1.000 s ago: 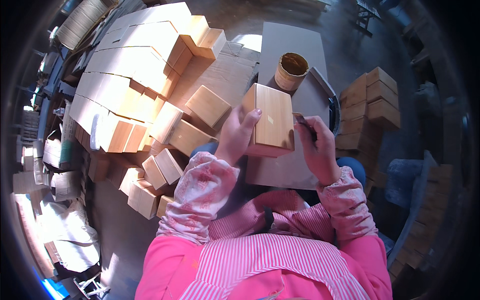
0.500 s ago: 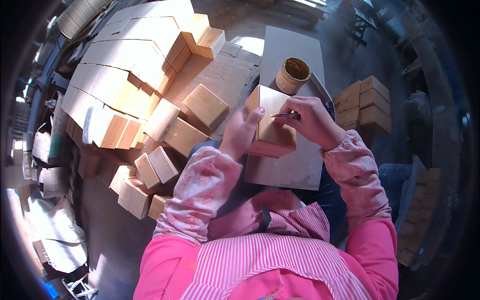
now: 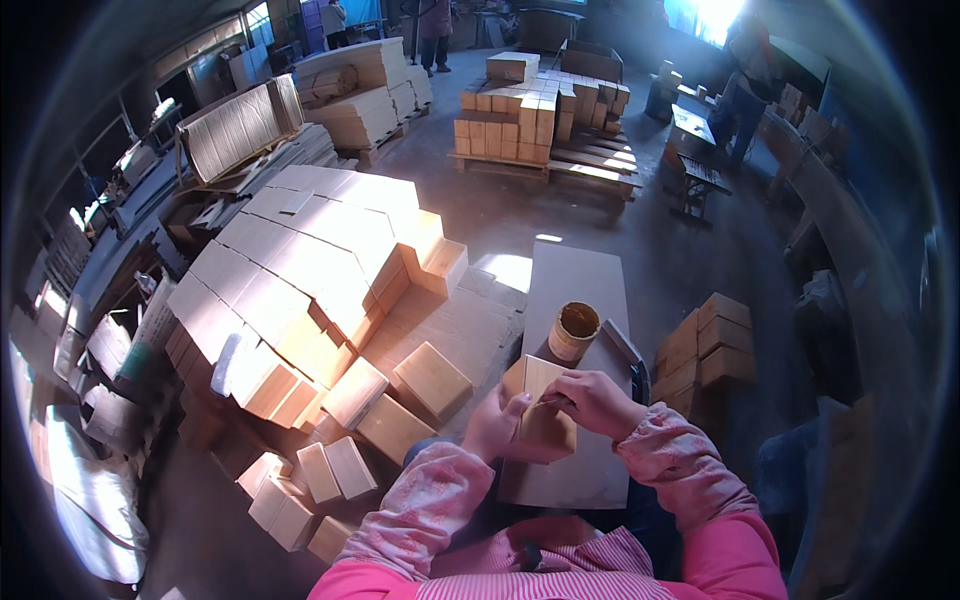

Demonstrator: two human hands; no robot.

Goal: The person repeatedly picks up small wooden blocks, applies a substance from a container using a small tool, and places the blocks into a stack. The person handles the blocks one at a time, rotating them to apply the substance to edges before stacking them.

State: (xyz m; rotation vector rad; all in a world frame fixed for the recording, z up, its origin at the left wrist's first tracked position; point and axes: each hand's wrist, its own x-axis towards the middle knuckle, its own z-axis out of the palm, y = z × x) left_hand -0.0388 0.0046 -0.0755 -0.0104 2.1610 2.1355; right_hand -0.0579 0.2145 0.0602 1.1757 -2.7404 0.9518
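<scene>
A light wooden box (image 3: 546,438) stands on a pale board (image 3: 580,270) in front of me. My left hand (image 3: 492,424) grips its left side, thumb lying over the top face. Pinched in my right hand (image 3: 600,402) is a thin, pointed tool with a dark handle (image 3: 554,402); its tip is at the top of the box, and its exact kind is too small to tell. Just beyond the box stands an open round can (image 3: 574,334) with brownish stains around its rim.
Stacked wooden blocks (image 3: 330,235) rise at my left, with several loose boxes (image 3: 398,428) beside them. More boxes (image 3: 708,345) are piled at the right. Farther off are a loaded pallet (image 3: 535,115), stacked boards (image 3: 360,95), a small stand (image 3: 700,175) and other people (image 3: 745,85).
My view has tilted up, showing more of the workshop, so everything near sits lower in the picture. Both hands keep their hold on the box and the pointed tool.
</scene>
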